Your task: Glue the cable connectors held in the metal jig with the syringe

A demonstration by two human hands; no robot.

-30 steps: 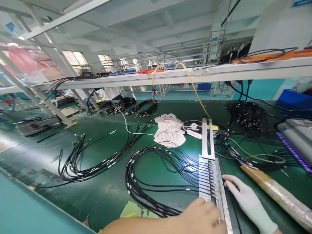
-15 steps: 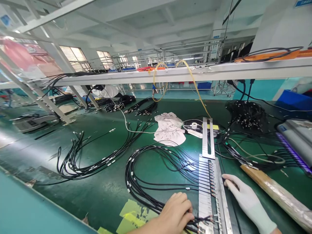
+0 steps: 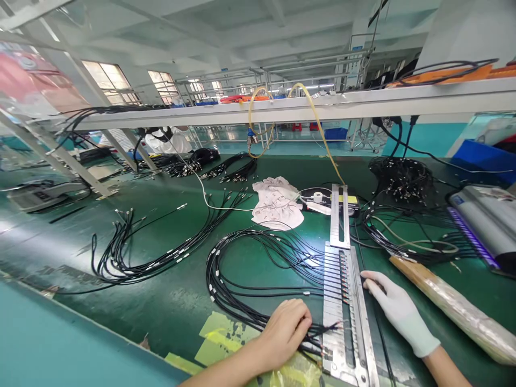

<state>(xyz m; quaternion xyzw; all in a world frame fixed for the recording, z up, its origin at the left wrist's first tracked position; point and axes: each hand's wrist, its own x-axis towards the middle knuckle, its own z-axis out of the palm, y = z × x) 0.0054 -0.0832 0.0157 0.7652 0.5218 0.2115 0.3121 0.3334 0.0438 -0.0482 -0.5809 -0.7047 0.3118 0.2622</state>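
My bare left hand [image 3: 285,329] is closed on a bunch of thin black cables [image 3: 318,334] whose tips lie on the near end of a long metal slotted fixture [image 3: 337,301]. Several other cables lie side by side in the fixture's grooves and loop away to the left [image 3: 226,279]. My right hand [image 3: 393,309], in a white glove, rests flat on the mat against the fixture's right rail, fingers stretched toward its middle, holding nothing.
A green mat [image 3: 169,301] covers the bench. More cable bundles [image 3: 133,258] lie left, a tangled pile [image 3: 403,180] back right. A crumpled white cloth [image 3: 276,207], a tape roll [image 3: 318,197], a wrapped long bar [image 3: 451,306] and a grey machine [image 3: 484,220] sit around.
My left hand came off the fixture's near end, moved left and closed on a bunch of cable ends. The right hand stayed by the rail. The camera tipped down slightly.
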